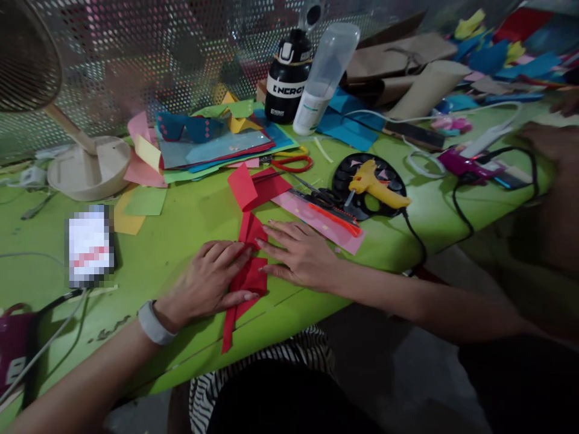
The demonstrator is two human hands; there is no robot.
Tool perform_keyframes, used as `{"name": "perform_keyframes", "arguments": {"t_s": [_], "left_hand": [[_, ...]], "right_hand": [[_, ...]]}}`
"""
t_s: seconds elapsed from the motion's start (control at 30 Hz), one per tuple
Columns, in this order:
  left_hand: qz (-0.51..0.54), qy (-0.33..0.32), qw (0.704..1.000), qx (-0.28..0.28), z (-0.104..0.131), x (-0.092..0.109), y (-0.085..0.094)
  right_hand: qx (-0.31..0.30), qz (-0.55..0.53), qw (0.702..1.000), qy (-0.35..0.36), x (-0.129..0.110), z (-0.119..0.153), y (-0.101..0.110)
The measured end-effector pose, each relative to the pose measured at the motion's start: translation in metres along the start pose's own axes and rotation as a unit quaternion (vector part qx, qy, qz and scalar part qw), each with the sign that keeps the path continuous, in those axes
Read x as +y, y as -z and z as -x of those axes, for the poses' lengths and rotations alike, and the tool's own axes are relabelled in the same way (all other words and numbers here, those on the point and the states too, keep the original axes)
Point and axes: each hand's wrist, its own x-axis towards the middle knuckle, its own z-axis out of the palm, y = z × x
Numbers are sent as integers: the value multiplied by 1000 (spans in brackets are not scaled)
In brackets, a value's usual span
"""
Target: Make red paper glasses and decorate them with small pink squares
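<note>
Red paper (248,278), folded, with a narrow strip at its left side, lies on the green table (190,208) in front of me. My left hand (215,278) presses on its left part, fingers stretched out and thumb apart. From the right, my right hand (301,256) rests flat with spread fingers, the tips touching the paper's right edge. Just beyond is a folded red piece (243,188). A pink strip (350,240) lies past my right hand, with an orange-red cutter (337,220) and dark scissors (322,196) on or beside it.
A yellow glue gun (377,187) sits on a black round tray (346,172). Red-handled scissors (292,161), a stack of coloured paper (217,147), a black bottle (286,84) and a clear bottle (325,78) stand behind. At left are a fan (88,166) and phone (90,247). Cables trail rightward.
</note>
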Motion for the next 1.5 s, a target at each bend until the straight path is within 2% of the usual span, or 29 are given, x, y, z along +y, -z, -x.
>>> {"name": "perform_keyframes", "arguments": {"t_s": [0.07,0.17,0.23,0.3,0.33,0.4,0.5,0.57,0.7,0.8,1.03,1.17,1.5], "left_hand": [[0,-1,1000,0,0,0,1],[6,-3,1000,4,-1,-1,1],[8,-3,1000,9,0,-1,0],[8,-3,1000,11,0,-2,-2],[8,-4,1000,11,1,-2,-2],[10,-5,1000,14,1,-2,-3],[10,-5,1000,19,1,-2,-4],[9,-4,1000,17,1,-1,-4],[9,-2,1000,16,1,-1,-3],[10,0,1000,12,1,-1,-3],[8,3,1000,7,0,0,-1],[6,5,1000,8,1,0,-1],[3,7,1000,-5,1,1,2]], "right_hand": [[-9,-28,999,-39,4,-5,7],[-38,-118,977,-175,11,-24,20],[-124,-228,931,-257,16,-42,26],[-251,-337,861,-287,21,-57,25],[-294,-376,829,-290,23,-64,24],[-342,-425,785,-293,27,-72,18],[-368,-454,754,-301,31,-76,10],[-377,-459,746,-302,33,-77,8],[-398,-430,753,-300,36,-79,8],[-408,-422,747,-312,39,-78,10],[-393,-436,733,-343,49,-68,18],[-409,-426,737,-328,52,-66,25],[-400,-397,751,-344,45,-68,23]]}}
